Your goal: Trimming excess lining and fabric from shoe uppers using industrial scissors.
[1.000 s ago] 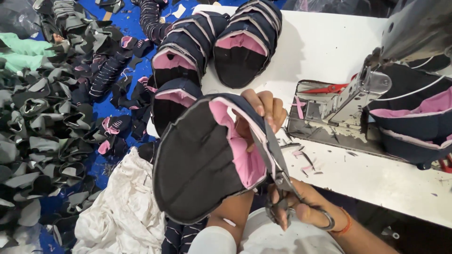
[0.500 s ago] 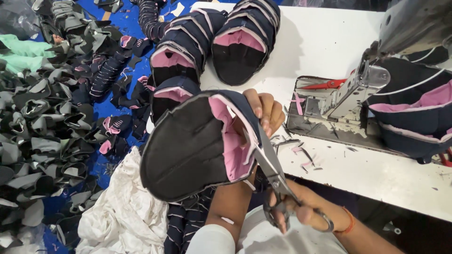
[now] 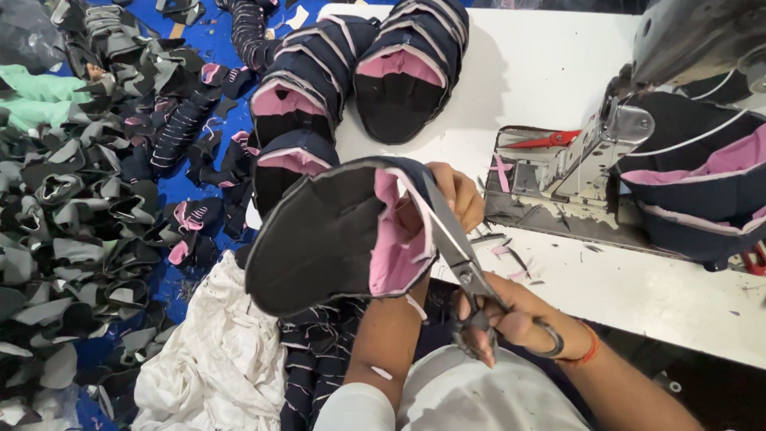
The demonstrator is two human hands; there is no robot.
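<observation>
Gripping a black and pink shoe upper (image 3: 335, 231) above the lap, long axis running left to right, the left hand (image 3: 455, 195) steadies it; the right hand (image 3: 511, 319) clasps scissors (image 3: 463, 263), blades angled up-left along its edge.

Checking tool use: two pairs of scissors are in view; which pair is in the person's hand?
The steel-bladed pair of scissors, gripped by the right hand, blades along the dark-and-pink piece. The red-handled pair lies untouched by the sewing machine.
</observation>
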